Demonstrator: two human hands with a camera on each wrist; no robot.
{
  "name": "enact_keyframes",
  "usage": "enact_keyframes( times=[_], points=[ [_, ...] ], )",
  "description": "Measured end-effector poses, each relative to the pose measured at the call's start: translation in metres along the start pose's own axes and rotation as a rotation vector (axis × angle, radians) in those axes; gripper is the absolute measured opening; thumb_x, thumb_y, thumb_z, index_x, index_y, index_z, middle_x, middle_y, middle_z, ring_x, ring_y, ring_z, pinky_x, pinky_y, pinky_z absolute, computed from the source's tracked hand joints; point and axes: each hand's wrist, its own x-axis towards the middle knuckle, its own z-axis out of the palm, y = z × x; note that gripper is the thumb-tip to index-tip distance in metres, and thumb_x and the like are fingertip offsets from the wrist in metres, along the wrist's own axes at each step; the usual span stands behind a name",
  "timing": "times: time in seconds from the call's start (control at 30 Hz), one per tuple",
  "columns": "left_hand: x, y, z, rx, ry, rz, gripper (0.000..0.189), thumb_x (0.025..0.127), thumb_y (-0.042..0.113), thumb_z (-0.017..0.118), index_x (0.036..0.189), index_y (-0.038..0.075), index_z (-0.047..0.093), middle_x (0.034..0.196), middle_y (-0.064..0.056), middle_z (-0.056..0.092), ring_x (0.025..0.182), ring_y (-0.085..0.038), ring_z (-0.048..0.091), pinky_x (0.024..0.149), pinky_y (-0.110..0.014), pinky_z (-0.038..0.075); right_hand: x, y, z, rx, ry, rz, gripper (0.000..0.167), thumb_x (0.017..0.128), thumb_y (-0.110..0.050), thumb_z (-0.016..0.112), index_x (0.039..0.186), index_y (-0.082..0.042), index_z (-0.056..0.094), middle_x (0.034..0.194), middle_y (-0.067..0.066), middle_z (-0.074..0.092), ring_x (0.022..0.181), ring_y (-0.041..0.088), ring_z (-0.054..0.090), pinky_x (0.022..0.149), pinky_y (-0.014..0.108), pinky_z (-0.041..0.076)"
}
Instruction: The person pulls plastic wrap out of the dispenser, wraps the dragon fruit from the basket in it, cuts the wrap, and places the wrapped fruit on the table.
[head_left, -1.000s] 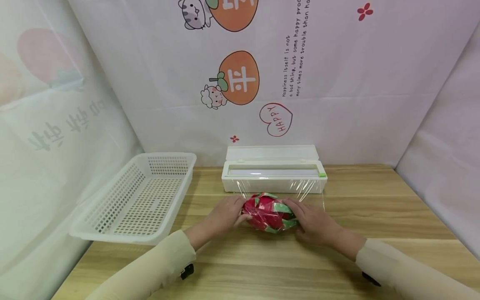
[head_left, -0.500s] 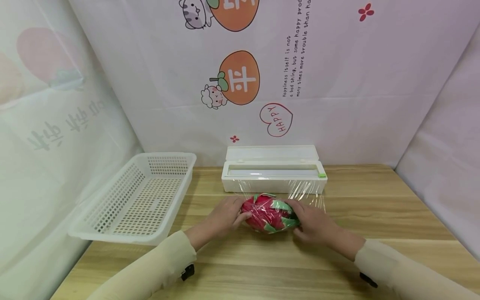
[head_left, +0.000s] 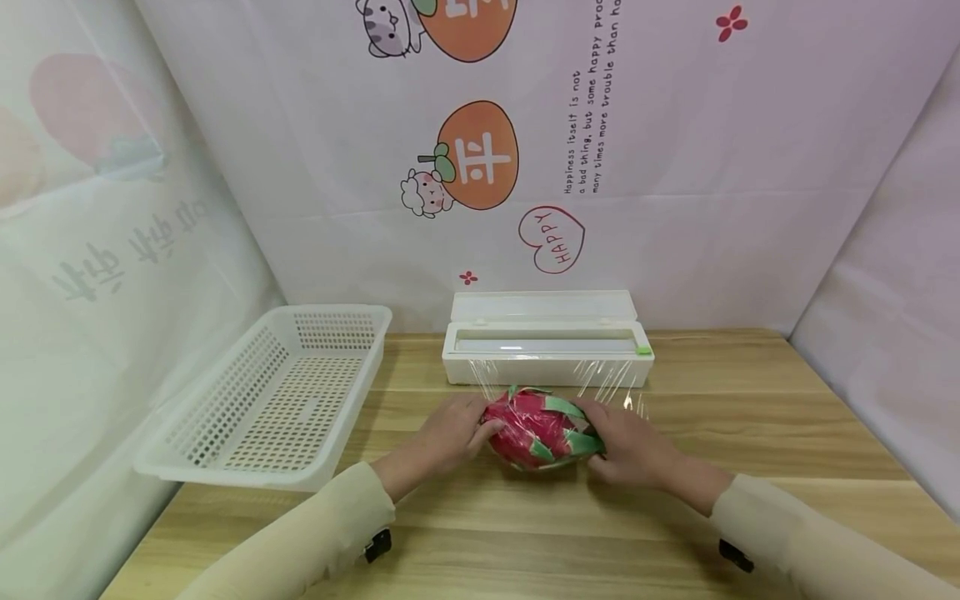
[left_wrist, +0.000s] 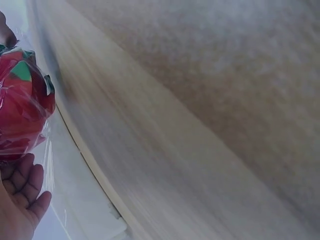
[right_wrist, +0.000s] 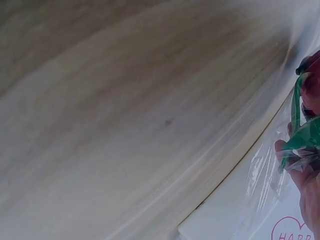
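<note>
A red dragon fruit (head_left: 528, 429) with green scales lies lengthwise between the two hands, with clear cling film (head_left: 607, 375) drawn over it. The film runs back to a white dispenser box (head_left: 547, 371) behind the fruit. At the fruit's left end the left hand (head_left: 448, 433) holds on, its thumb in front and its fingers mostly behind. The right hand (head_left: 630, 442) grips the opposite end through the film. In the left wrist view, the shiny wrapped fruit (left_wrist: 20, 107) sits above the curved fingers (left_wrist: 30, 182). Crumpled film (right_wrist: 302, 160) lies over the right fingers in the right wrist view.
A white plastic basket (head_left: 360, 408) with perforated sides stands at the left of the wooden table (head_left: 525, 542). The dispenser's lid (head_left: 543, 306) is raised against the printed backdrop (head_left: 675, 208). A small green tab (head_left: 643, 351) sits at the box's right corner.
The dragon fruit has turned slightly toward the person and shifted a little right and nearer, its green scales moving with it. The film's creases have changed. Both hands keep hold at the ends.
</note>
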Motion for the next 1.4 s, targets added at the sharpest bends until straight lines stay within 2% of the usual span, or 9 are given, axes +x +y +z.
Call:
enact_keyframes(
  times=[0.3,0.5,0.63,0.8,1.0,1.1,1.23,1.33,1.4],
  points=[
    [0.000,-0.005,0.004,0.077,-0.010,-0.008,0.046,0.102,0.049,0.040,0.114,0.010,0.062,0.112,-0.005,0.061,0.112,-0.021,0.053,0.099,-0.037,0.043,0.001,-0.001,-0.001,0.092,-0.036,0.080,0.075,0.065,-0.011,0.076,0.134,-0.005,0.046,0.113,0.008,0.062,0.093,0.018,0.061,0.078,0.037,0.054],
    [0.001,-0.008,0.005,0.069,0.003,0.015,0.044,0.102,0.044,0.043,0.120,0.009,0.062,0.115,-0.006,0.061,0.114,-0.022,0.053,0.102,-0.038,0.041,0.002,0.001,-0.002,0.149,-0.076,0.150,0.075,0.065,-0.010,0.077,0.134,-0.008,0.048,0.118,0.004,0.061,0.101,0.017,0.059,0.083,0.042,0.052],
    [0.002,-0.008,0.006,0.071,0.021,0.022,0.043,0.102,0.044,0.043,0.115,0.009,0.064,0.110,-0.005,0.060,0.108,-0.021,0.052,0.098,-0.037,0.042,0.003,0.003,-0.002,0.202,-0.118,0.194,0.077,0.066,-0.009,0.077,0.137,-0.010,0.048,0.123,0.002,0.059,0.107,0.017,0.056,0.089,0.045,0.049],
    [0.003,-0.008,0.006,0.096,0.057,0.025,0.045,0.101,0.046,0.043,0.109,0.007,0.066,0.108,-0.005,0.058,0.104,-0.020,0.051,0.097,-0.038,0.041,0.004,0.004,-0.003,0.236,-0.154,0.230,0.076,0.068,-0.008,0.074,0.139,-0.005,0.047,0.124,0.004,0.059,0.108,0.020,0.056,0.090,0.046,0.048],
    [0.003,-0.010,0.004,0.085,0.128,0.020,0.063,0.100,0.055,0.035,0.127,0.002,0.057,0.122,-0.011,0.056,0.115,-0.025,0.052,0.103,-0.041,0.039,0.003,0.007,-0.001,0.243,-0.171,0.258,0.076,0.069,-0.010,0.073,0.140,-0.005,0.046,0.124,0.004,0.059,0.105,0.018,0.055,0.088,0.043,0.048],
    [0.005,-0.012,0.002,0.080,0.190,0.097,0.070,0.099,0.059,0.032,0.134,0.001,0.050,0.130,-0.014,0.053,0.121,-0.028,0.049,0.105,-0.043,0.038,0.003,0.008,0.000,0.251,-0.181,0.267,0.074,0.069,-0.010,0.072,0.139,-0.005,0.047,0.122,0.004,0.059,0.102,0.017,0.055,0.086,0.042,0.048],
    [0.008,-0.012,0.000,0.104,0.249,0.307,0.071,0.095,0.060,0.045,0.138,0.004,0.044,0.137,-0.017,0.048,0.128,-0.029,0.044,0.108,-0.043,0.036,0.003,0.008,-0.001,0.272,-0.196,0.274,0.074,0.071,-0.010,0.072,0.140,-0.006,0.046,0.123,0.003,0.059,0.101,0.018,0.054,0.086,0.042,0.048],
    [0.010,-0.011,0.001,0.119,0.240,0.442,0.084,0.084,0.063,0.062,0.142,0.006,0.042,0.142,-0.018,0.044,0.132,-0.029,0.040,0.110,-0.044,0.033,0.004,0.008,-0.001,0.296,-0.204,0.283,0.072,0.072,-0.009,0.071,0.140,-0.006,0.046,0.124,0.002,0.058,0.101,0.018,0.054,0.086,0.043,0.048],
    [0.011,-0.011,0.002,0.141,0.208,0.487,0.098,0.075,0.069,0.068,0.145,0.007,0.038,0.145,-0.017,0.041,0.134,-0.028,0.037,0.111,-0.044,0.031,0.004,0.007,-0.002,0.305,-0.211,0.287,0.071,0.072,-0.009,0.071,0.139,-0.006,0.047,0.123,0.002,0.058,0.101,0.019,0.054,0.086,0.043,0.048]
  ],
)
